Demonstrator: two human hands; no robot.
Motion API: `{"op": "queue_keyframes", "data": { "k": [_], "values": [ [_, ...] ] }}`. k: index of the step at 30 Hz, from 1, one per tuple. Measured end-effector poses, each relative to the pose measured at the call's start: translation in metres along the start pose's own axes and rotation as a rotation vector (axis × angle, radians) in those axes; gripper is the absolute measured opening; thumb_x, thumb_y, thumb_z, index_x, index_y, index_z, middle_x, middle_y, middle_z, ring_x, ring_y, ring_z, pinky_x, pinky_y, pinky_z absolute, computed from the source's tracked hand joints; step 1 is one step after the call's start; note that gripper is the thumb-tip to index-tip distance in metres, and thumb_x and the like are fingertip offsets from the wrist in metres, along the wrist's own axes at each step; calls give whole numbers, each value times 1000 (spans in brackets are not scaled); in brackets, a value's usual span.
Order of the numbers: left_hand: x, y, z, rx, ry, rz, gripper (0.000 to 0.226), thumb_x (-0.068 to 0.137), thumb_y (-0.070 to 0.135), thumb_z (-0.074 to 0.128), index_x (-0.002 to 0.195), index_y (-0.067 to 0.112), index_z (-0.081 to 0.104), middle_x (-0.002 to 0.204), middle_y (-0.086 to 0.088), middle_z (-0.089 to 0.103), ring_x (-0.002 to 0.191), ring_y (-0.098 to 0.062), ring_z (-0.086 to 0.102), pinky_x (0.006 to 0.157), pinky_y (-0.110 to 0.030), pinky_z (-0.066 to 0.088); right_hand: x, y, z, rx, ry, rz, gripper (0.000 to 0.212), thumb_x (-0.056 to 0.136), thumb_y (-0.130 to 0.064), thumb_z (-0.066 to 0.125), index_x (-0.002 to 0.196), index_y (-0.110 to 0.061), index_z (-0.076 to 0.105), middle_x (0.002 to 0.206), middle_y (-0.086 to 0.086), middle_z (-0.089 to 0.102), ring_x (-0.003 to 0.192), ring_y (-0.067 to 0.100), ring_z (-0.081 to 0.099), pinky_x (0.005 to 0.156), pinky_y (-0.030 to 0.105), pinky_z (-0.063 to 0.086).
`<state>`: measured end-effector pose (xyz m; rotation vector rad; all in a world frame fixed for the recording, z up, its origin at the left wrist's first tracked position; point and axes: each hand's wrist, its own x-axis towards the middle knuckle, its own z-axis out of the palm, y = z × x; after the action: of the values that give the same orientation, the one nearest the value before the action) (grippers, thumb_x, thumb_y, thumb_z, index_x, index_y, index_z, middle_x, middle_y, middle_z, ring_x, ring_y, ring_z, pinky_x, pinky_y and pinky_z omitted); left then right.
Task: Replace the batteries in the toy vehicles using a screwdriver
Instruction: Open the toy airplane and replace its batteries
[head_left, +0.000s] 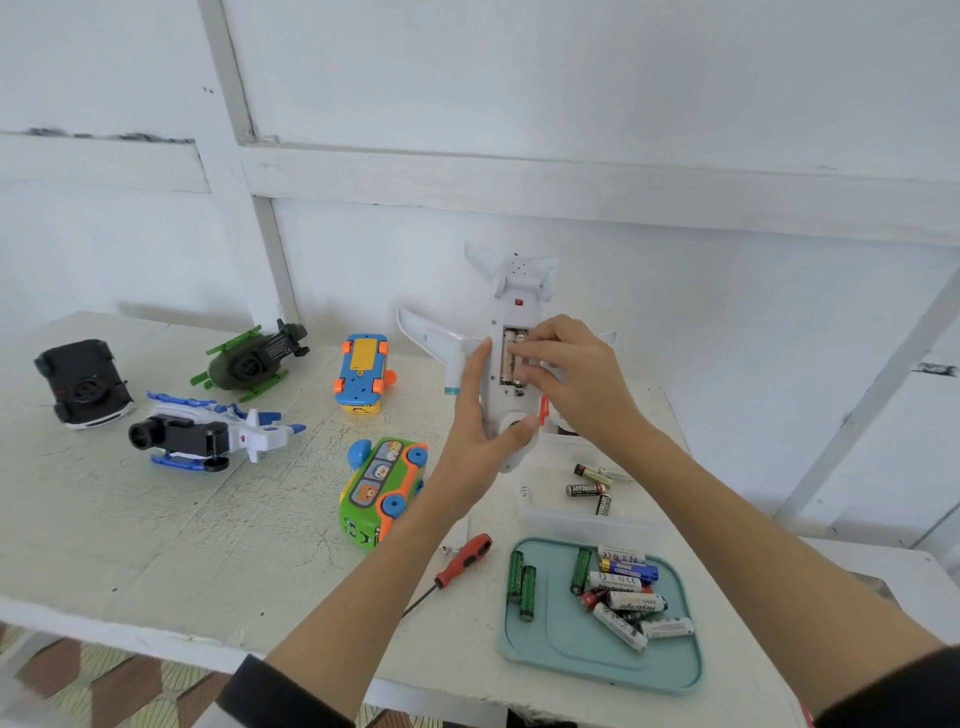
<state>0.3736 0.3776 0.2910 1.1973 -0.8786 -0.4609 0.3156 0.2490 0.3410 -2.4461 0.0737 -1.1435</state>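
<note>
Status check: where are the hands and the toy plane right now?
Left hand holds the white plane belly-up. Right hand fingers at its open battery bay. Screwdriver lies on the table, unused. Nothing in the way.

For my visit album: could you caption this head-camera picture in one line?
Left hand holds a white toy plane upright while right hand fingers work batteries in its open compartment.

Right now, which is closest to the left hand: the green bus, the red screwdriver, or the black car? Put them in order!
From the left hand:
1. Green bus, just to its left, nearest.
2. Red screwdriver, below it, toward the table's front edge.
3. Black car, far left end, farthest.
</note>
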Motion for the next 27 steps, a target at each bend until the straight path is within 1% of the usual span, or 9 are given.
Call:
{"op": "queue_keyframes", "data": {
  "k": [4,9,13,14,16,18,22,24,27],
  "values": [
    [2,9,-16,43,40,38,75,91,-3,59,144,36,23,149,-1,41,109,-5,59,84,-18,50,-3,-9,-5,107,5,-14,21,79,-13,67,100,-10,71,104,1,64,101,12,58,90,19,44],
    [4,20,-36,79,144,71,75,90,-6,60,144,31,23,148,4,40,109,2,60,81,-16,51,-12,-19,2,200,50,107,18,83,-12,66,101,-12,69,97,0,59,86,9,57,76,16,46],
    [-1,26,-55,132,220,101,80,90,-1,62,144,40,21,154,1,35,123,-10,55,88,-19,51,-35,-24,19,235,-37,241,21,86,-2,61,104,-12,66,89,-4,53,76,-1,52,70,7,41],
    [-2,28,-60,142,228,105,80,90,2,64,144,44,22,156,2,33,127,-14,53,93,-23,51,-41,-25,26,236,-77,278,23,86,-2,60,105,-14,65,88,-2,52,75,0,51,69,8,41],
    [-6,29,-68,194,259,111,81,87,20,70,141,58,24,158,5,29,137,-22,43,107,-42,44,-53,-26,40,237,-191,360,24,86,-4,61,104,-19,63,89,1,53,73,3,51,68,9,41],
    [-10,30,-74,225,284,113,79,80,34,72,136,66,26,158,8,29,141,-25,37,112,-55,35,-64,-27,56,223,-353,429,21,86,-8,62,103,-21,61,89,1,54,72,6,51,68,9,40],
    [-18,35,-78,184,285,99,80,86,15,70,139,57,27,158,6,31,137,-20,44,110,-50,41,-78,-22,79,95,-706,406,17,89,-9,56,104,-12,64,87,1,57,78,14,51,72,19,42],
    [-22,35,-80,159,258,92,80,90,1,65,143,47,25,157,2,32,134,-20,47,107,-45,45,-80,-19,86,39,-809,405,21,89,-7,54,108,-9,63,88,2,56,78,14,49,70,19,38],
    [-26,36,-83,152,245,84,81,90,-3,62,145,42,23,155,0,35,131,-21,50,104,-39,48,-79,-14,96,-116,-906,414,23,92,-15,52,115,-10,55,100,6,50,86,16,45,76,23,39]
  ]
}}
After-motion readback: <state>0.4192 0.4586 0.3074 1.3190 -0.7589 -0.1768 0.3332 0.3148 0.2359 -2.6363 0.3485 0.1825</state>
